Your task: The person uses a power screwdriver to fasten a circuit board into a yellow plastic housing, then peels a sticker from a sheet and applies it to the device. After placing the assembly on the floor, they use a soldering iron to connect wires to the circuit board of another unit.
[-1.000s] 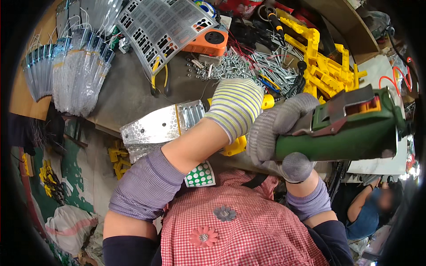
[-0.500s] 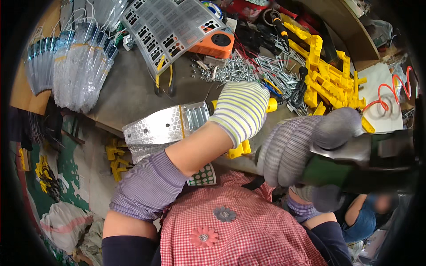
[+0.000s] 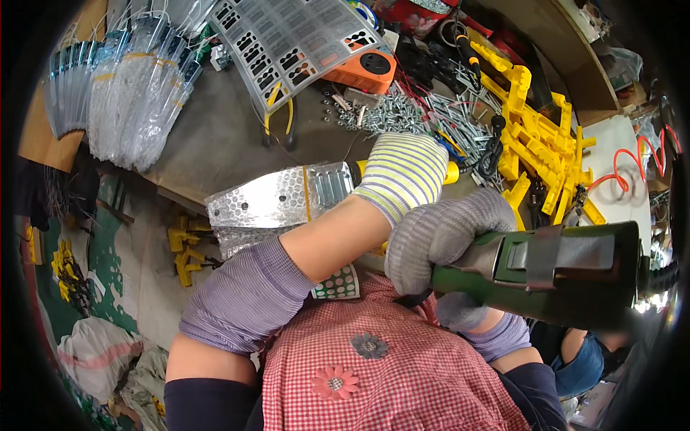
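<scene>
One green tool [image 3: 537, 276], now further left

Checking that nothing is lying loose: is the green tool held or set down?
Held: the right hand has its grey-gloved fingers curled around one end of the green tool; its other end sticks out past them.

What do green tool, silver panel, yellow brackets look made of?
Green tool: satin, maybe painted metal or plastic; soft sheen. Silver panel: probably polished sheet metal, bright reflections, under clear bubble-textured wrap. Yellow brackets: likely satin moulded plastic, even colour, soft highlights.
</scene>
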The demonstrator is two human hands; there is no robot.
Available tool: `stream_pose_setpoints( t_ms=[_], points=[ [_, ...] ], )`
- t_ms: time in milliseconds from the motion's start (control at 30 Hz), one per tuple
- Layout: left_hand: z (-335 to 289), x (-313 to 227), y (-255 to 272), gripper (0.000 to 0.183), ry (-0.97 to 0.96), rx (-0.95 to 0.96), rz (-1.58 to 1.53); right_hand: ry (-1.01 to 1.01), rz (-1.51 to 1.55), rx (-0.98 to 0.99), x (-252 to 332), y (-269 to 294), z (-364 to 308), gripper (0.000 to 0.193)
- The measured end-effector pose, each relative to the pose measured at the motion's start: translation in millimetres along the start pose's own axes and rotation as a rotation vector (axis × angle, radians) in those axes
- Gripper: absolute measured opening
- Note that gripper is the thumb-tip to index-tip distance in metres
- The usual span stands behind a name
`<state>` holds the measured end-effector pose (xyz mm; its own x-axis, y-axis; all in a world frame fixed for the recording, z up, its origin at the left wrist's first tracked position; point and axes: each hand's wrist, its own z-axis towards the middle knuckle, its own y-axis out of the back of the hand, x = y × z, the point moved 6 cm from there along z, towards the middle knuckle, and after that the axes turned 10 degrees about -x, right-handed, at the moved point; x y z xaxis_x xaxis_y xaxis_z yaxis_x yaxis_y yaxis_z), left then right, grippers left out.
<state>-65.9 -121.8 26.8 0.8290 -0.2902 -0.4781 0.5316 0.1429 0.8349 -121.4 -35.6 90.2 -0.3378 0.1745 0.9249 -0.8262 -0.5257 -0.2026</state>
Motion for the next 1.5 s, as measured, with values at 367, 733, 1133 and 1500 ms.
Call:
stream_pose_setpoints(
  t_ms=[367,733,1133,1500],
  points=[
    [-31.6,-18.3,21.4,0.039,-0.151,-0.109,-0.233,0.053,0.046,0.121,34.2,6.8,39.5,0.075],
    [-94.9,54.2,61.7,0.077,-0.091,-0.003,-0.144,-0.019,-0.092,-0.117,-4.0,15.2,75.1,0.089],
    [-96.9,56.2,62.6,0.074,-0.05,0.022,-0.066,-0.04,0.03,-0.039,-24.4,12.0,82.3,0.087],
    [-100.7,55.0,62.8,0.078,0.045,0.026,0.044,0.013,0.195,-0.025,10.0,9.0,90.7,0.087]
  ],
)
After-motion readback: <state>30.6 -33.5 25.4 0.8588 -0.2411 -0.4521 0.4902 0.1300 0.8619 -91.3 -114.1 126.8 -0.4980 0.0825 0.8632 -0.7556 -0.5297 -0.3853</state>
